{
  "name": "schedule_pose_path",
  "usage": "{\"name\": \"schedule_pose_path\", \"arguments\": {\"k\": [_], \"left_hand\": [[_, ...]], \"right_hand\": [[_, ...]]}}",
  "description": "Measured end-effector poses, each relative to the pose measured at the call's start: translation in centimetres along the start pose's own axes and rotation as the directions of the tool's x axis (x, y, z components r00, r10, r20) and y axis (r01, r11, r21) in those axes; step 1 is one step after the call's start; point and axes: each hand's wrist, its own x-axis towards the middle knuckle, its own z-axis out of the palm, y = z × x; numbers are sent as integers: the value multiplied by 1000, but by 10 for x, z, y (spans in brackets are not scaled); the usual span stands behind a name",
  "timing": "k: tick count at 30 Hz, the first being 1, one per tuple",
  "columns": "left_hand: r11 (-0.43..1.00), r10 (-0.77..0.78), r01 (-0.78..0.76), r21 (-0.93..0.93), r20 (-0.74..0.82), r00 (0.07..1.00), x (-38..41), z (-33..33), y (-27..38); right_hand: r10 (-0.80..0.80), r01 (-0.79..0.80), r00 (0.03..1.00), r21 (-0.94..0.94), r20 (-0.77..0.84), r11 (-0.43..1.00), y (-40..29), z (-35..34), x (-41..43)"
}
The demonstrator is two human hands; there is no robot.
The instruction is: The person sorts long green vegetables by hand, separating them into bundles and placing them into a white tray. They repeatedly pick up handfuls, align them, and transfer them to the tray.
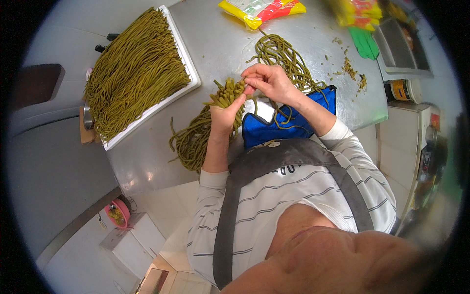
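Note:
My left hand (pixel 226 112) is closed around a thick bundle of long green beans (pixel 226 93), whose ends stick up above the fist while their lengths hang to the steel table. At the side of that bundle, the fingertips of my right hand (pixel 270 82) pinch together near my left thumb; what lies between them is too small to tell. A loose heap of long beans (pixel 281 55) lies beyond my right hand, some strands trailing over a blue cloth (pixel 253 128) with dark edging. Many more beans (pixel 137 73) are laid side by side in a white foam tray (pixel 191 75) at the left.
The steel table (pixel 150 161) also bears a yellow and red plastic packet (pixel 262 13) at its far side and scattered bean scraps (pixel 349 68) at the right. A green cloth (pixel 364 43) is near the sink (pixel 394 40). A white bucket (pixel 413 91) stands beyond the right edge.

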Motion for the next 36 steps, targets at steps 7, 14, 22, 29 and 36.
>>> {"name": "schedule_pose_path", "arguments": {"k": [7, 14, 22, 29, 36], "left_hand": [[959, -143, 124, 256, 58, 988, -11, -6, 21], [942, -230, 145, 304, 266, 936, -12, -16, 8], [921, -301, 201, 335, 280, 912, -16, -3, 11], [951, -204, 134, 277, 240, 949, -24, -25, 28], [884, 458, -454, 111, -20, 889, -58, -89, 119]], "right_hand": [[-182, 282, 955, -533, 233, 798, -6, -14, -33], [-179, 274, 962, -725, 208, 632, -5, -5, -66], [-388, 317, 919, -704, 63, 636, 22, 15, -64], [378, -181, 914, 683, -150, 708, 43, -15, -55], [110, -310, 939, -670, -324, 675, 58, -118, -123]]}}
